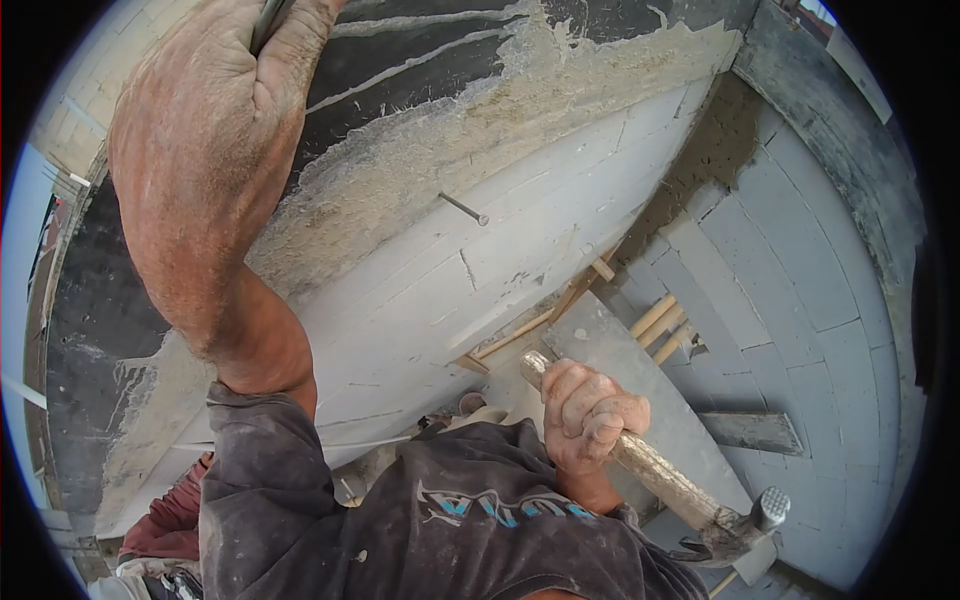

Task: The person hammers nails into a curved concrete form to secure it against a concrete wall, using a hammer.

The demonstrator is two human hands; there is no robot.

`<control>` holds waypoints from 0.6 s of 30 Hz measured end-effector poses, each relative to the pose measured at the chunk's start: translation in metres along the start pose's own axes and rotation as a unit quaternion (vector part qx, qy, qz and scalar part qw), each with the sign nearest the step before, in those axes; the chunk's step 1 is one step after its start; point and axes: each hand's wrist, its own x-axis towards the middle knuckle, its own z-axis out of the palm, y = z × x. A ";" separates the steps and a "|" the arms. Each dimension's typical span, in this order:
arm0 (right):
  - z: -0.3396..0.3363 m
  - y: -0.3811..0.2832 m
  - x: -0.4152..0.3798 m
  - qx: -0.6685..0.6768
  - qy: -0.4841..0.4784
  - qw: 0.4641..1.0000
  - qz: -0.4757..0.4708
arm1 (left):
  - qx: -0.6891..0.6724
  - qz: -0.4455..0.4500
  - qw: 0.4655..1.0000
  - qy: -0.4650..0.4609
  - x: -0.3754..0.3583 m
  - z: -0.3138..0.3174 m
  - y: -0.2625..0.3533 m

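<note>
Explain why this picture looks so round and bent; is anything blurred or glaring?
Head view: probably a wide lens, with black corners and the pale-grey block wall bowed; soft daylight, little glare; the slim steel nail and wooden-handled steel claw hammer look fairly sharp; the bare left hand is cut off at the top edge.

Hammer [657, 472] in right grip [597, 408], dark object [267, 24] in left grip [228, 52], protruding nail [463, 208]

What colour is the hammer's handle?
The claw hammer's handle is pale tan with greyish smudges, shown best in the head view.
</note>
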 end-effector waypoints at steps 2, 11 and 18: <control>-0.004 0.029 -0.004 -0.316 -0.085 0.909 0.259 | 0.008 -0.008 1.000 0.004 -0.001 -0.002 0.002; -0.006 -0.001 0.004 -0.095 -0.010 0.993 0.064 | 0.006 -0.028 1.000 0.006 -0.002 0.003 -0.005; -0.013 0.005 -0.001 -0.335 -0.032 0.860 0.383 | 0.022 -0.001 1.000 0.015 -0.003 0.002 -0.002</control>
